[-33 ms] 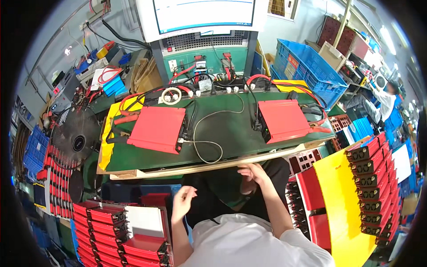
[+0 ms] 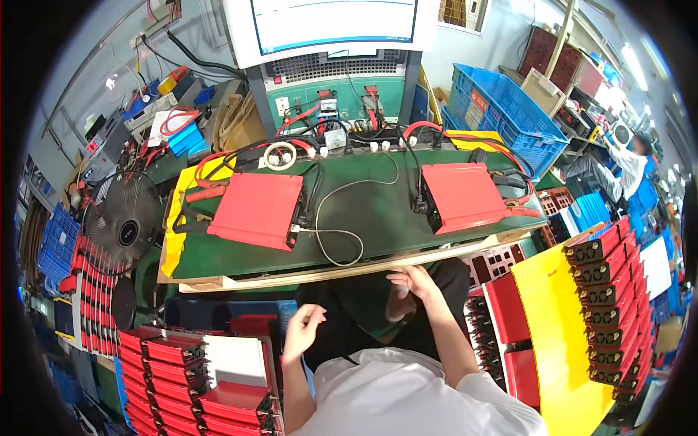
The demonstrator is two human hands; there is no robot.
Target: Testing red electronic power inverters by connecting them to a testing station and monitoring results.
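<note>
- Right hand (image 2: pixel 413 280) sits at the front lip of the workbench (image 2: pixel 378 218), fingers loosely curled against the wooden edge strip (image 2: pixel 327 272); nothing is gripped between them as far as I can tell.
- Left hand (image 2: pixel 304 330) hangs in the air below the bench, fingers spread and relaxed, holding nothing.
- Out from the right hand, at about one o'clock, lies the right red box (image 2: pixel 462 195), flat on the green mat, black end facing the centre, cables plugged in.
- At about eleven o'clock from the left hand lies the left red box (image 2: pixel 256 209), also flat, with a grey cable (image 2: pixel 342 232) looping from its near corner.
- My read: these are sheet-metal cased units, rigid and probably fairly heavy, with smooth painted lids that could slip. Best held by the two long side edges, both hands, never by the leads.
- The clamps and plugs look like the delicate part; tugging the case with cables on could strain them.
- Further out: stacked red units (image 2: pixel 182 378) at seven o'clock, more on a yellow sheet (image 2: pixel 560 327) at three o'clock, a black fan (image 2: pixel 123 229) at nine.
</note>
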